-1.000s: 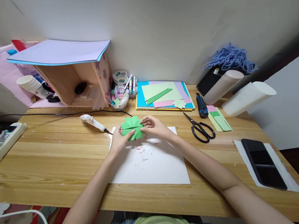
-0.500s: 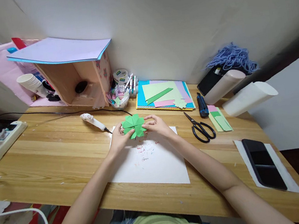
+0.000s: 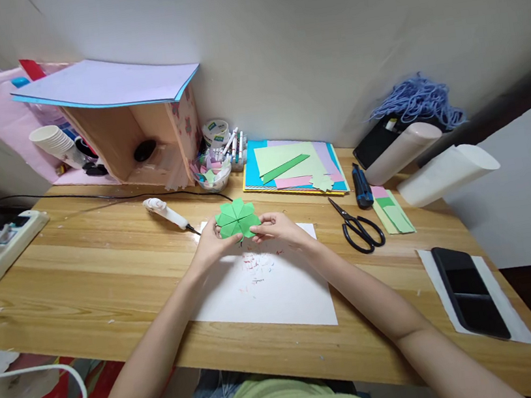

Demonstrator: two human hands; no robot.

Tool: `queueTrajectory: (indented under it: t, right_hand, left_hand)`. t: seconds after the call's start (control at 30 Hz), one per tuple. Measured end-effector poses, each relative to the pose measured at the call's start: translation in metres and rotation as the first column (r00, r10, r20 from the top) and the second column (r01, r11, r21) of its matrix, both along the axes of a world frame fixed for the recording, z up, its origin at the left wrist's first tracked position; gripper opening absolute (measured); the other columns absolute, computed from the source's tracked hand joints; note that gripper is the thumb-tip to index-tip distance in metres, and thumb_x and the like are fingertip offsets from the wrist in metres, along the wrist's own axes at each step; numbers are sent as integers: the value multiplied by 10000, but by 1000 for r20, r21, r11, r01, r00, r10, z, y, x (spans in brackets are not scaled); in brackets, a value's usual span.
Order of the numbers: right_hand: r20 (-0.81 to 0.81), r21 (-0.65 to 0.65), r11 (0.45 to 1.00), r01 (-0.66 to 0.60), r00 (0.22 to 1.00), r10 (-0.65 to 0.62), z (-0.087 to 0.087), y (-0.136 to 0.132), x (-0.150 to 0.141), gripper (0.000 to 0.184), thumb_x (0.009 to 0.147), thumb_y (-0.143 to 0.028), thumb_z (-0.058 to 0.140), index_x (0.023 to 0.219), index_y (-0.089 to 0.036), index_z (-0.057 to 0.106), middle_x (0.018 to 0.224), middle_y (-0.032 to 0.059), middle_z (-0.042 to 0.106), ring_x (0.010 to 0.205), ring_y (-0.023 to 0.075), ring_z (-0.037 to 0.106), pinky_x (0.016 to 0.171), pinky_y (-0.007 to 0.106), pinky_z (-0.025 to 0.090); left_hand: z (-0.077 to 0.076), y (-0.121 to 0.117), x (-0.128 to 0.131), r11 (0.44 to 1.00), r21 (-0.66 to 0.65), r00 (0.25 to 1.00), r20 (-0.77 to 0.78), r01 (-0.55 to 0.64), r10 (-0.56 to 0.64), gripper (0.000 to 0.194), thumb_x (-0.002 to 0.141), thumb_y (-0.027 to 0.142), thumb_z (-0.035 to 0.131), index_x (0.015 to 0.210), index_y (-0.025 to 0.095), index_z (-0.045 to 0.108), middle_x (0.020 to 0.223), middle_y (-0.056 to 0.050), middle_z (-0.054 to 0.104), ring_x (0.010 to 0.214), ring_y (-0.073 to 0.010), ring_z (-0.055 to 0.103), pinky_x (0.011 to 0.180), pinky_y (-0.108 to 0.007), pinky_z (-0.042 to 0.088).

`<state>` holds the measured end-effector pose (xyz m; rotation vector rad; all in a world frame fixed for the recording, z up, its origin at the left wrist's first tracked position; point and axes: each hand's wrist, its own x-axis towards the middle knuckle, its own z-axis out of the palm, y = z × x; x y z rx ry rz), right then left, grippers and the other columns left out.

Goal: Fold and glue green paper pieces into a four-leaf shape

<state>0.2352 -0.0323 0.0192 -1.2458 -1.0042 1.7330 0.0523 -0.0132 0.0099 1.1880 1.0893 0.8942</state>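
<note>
A green paper flower (image 3: 237,219) with several heart-shaped petals is held up between both hands above a white sheet of paper (image 3: 280,302). My left hand (image 3: 213,244) pinches its left edge, thumb in front along the lower petals. On the opposite side, my right hand (image 3: 279,228) grips the right edge with fingers and thumb closed on it. Red and dark marks show on the white sheet beneath. Just behind my left hand lies a white glue gun (image 3: 165,214) with a black cord.
Black-handled scissors (image 3: 358,225) and a blue utility knife (image 3: 361,185) lie to the right. Coloured paper sheets (image 3: 264,159) are stacked at the back, near a cardboard box (image 3: 152,129). A phone (image 3: 470,292) rests at the far right, a power strip (image 3: 11,251) at the left.
The paper flower has turned slightly in my hands, and its petals face me at a different angle. My right fingers have shifted lower along its edge.
</note>
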Motion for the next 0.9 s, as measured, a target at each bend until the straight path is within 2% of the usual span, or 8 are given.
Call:
queueTrajectory:
  t: [0.17, 0.33, 0.5, 0.6, 0.77, 0.9]
  right_hand:
    - [19, 12, 1000, 7, 1000, -7, 2, -1, -1, 296, 576, -328, 759, 725, -126, 602, 654, 33, 658, 596, 110, 622, 633, 233, 520]
    - [25, 17, 998, 60, 998, -61, 0, 0, -3, 299, 556, -339, 761, 684, -135, 584, 649, 13, 631, 586, 110, 609, 614, 234, 505]
    - [43, 37, 998, 59, 997, -61, -6, -2, -8, 302, 561, -362, 744, 636, -155, 538, 630, -3, 609, 587, 116, 595, 602, 239, 483]
    - [102, 100, 994, 31, 994, -42, -6, -3, -8, 293, 604, -390, 709, 666, -158, 541, 627, -7, 597, 584, 119, 574, 583, 240, 469]
    - [127, 261, 965, -10, 992, -24, -4, -4, -7, 328, 705, -416, 616, 904, -157, 604, 821, 25, 628, 636, 126, 566, 586, 244, 459]
    - [143, 285, 959, 10, 988, -52, -6, -3, -8, 326, 709, -428, 606, 870, -145, 622, 814, 34, 632, 690, 154, 581, 618, 260, 462]
  left_hand:
    - [-6, 1, 1, 998, 66, 1000, 24, -22, 20, 565, 516, 261, 765, 995, 131, 493, 959, -96, 645, 862, -215, 625, 802, -363, 477]
    - [-10, 1, 2, 998, 68, 997, 82, -7, 1, 584, 511, 282, 773, 1003, 127, 500, 985, -100, 646, 875, -218, 625, 818, -370, 475]
    - [-12, 0, 4, 990, 140, 999, 37, -25, 20, 520, 565, 310, 745, 1003, 130, 530, 1045, -99, 631, 961, -221, 593, 852, -352, 459]
    - [-13, -1, 4, 985, 166, 999, -10, -48, 50, 512, 583, 334, 731, 1005, 124, 532, 1027, -100, 633, 949, -222, 592, 839, -350, 461]
    - [-12, -2, 3, 987, 162, 997, -76, 7, 6, 515, 578, 355, 731, 992, 113, 542, 1006, -112, 629, 930, -234, 591, 807, -356, 469]
    - [-10, -2, 3, 991, 134, 999, -46, 19, -13, 498, 593, 379, 719, 990, 118, 571, 1018, -109, 631, 937, -224, 587, 808, -333, 462]
